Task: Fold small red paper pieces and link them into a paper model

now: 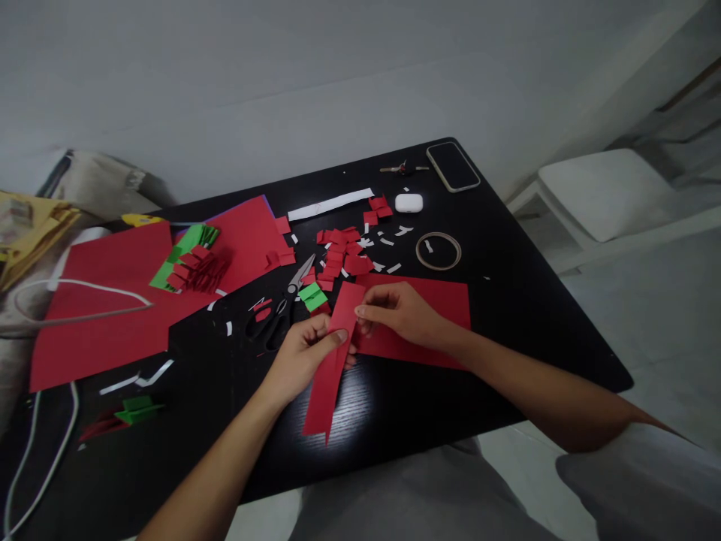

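My left hand (309, 350) grips a long folded strip of red paper (325, 391), its thumb lying on top and fingers beneath. The strip hangs slantwise above the table, its lower end split into two layers. At the strip's upper right edge is my right hand (397, 309), thumb and forefinger pinched together against the paper. Under my right hand lies a flat red sheet (444, 315). Black-handled scissors (280, 312) rest left of the strip, blades pointing away and partly apart. Beyond my hands is a pile of small folded red pieces (339, 252), with a green piece (312, 297) near it.
Large red sheets (107, 300) cover the left side, with a green and red folded bundle (194, 263) on them. A white strip (332, 203), earbud case (408, 203), keys (404, 168), phone (454, 167) and tape roll (438, 251) lie farther back. A white cable (70, 428) runs at left.
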A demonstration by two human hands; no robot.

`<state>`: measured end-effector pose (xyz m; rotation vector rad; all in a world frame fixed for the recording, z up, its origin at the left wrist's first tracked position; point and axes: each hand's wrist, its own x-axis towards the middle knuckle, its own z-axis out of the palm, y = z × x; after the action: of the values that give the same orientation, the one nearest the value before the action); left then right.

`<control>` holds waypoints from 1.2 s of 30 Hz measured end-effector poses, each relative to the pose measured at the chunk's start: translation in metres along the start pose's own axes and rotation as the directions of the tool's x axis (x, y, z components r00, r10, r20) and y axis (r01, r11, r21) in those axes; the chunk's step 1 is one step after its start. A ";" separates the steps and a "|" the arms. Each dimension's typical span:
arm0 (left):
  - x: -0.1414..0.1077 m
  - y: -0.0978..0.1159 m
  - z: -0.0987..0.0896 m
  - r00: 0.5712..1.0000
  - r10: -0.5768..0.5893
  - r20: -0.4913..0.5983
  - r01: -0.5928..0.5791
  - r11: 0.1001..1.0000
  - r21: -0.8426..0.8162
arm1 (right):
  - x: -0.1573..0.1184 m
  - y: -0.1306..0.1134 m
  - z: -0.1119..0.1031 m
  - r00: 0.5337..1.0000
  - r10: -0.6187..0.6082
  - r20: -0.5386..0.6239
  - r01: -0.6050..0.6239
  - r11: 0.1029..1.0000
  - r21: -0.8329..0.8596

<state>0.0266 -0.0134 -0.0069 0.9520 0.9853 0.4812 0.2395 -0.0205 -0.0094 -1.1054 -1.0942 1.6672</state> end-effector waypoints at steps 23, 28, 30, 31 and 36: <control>0.001 0.002 -0.002 1.000 0.004 -0.008 -0.004 0.998 0.061 | -0.003 0.009 0.012 0.994 0.098 0.043 -0.101 0.992 0.071; 0.001 0.002 -0.001 1.000 0.006 0.001 -0.006 0.997 0.075 | -0.003 0.010 0.011 0.994 0.106 0.035 -0.108 0.993 0.057; 0.001 0.003 -0.001 1.000 0.009 0.003 -0.009 0.997 0.075 | -0.003 0.011 0.011 0.994 0.106 0.039 -0.108 0.992 0.058; 0.001 0.003 -0.001 1.000 0.013 0.004 -0.013 0.997 0.075 | -0.003 0.012 0.011 0.994 0.103 0.042 -0.106 0.993 0.057; 0.001 0.002 -0.003 0.999 0.039 0.007 -0.039 0.996 0.078 | -0.003 0.013 0.009 0.997 0.073 0.015 -0.074 0.996 0.047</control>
<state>0.0247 -0.0104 -0.0059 1.0438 0.9875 0.4752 0.2296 -0.0284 -0.0189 -1.1174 -1.0287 1.7515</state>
